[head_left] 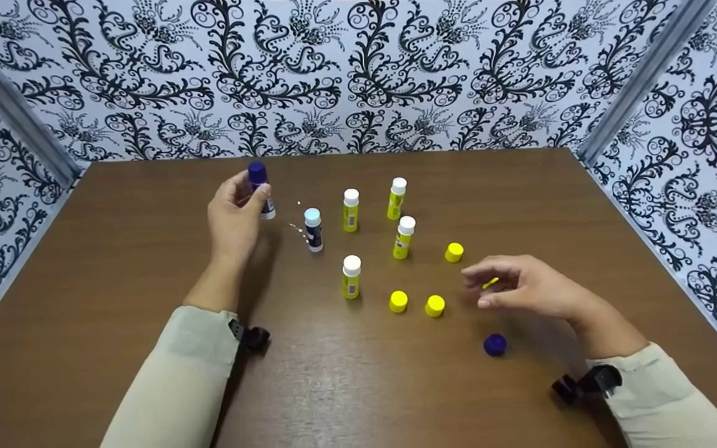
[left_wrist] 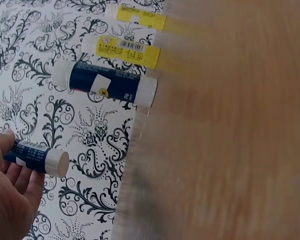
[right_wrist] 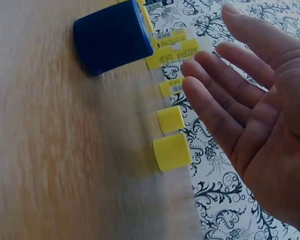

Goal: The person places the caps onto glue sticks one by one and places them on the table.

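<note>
The capped navy-and-white plastic glue stick [head_left: 257, 173] is at my ten o'clock, held clear of the brown wood-grain tabletop [head_left: 309, 386], gripped by my left hand [head_left: 234, 216] round the barrel. I judge it light, stiff and slightly slick, best held mid-barrel. At its four o'clock stands an uncapped navy glue stick with a pale top [head_left: 314, 235]; farther right come four upright yellow glue sticks with white tops [head_left: 351, 214], then small yellow plastic caps [head_left: 398, 302]. A round navy plastic cap [head_left: 495, 345] lies at seven o'clock from my right hand [head_left: 536, 286], which is relaxed, holding nothing.

A yellow glue stick [left_wrist: 151, 56] bears a barcode [left_wrist: 131, 46] and illegibly small print.
</note>
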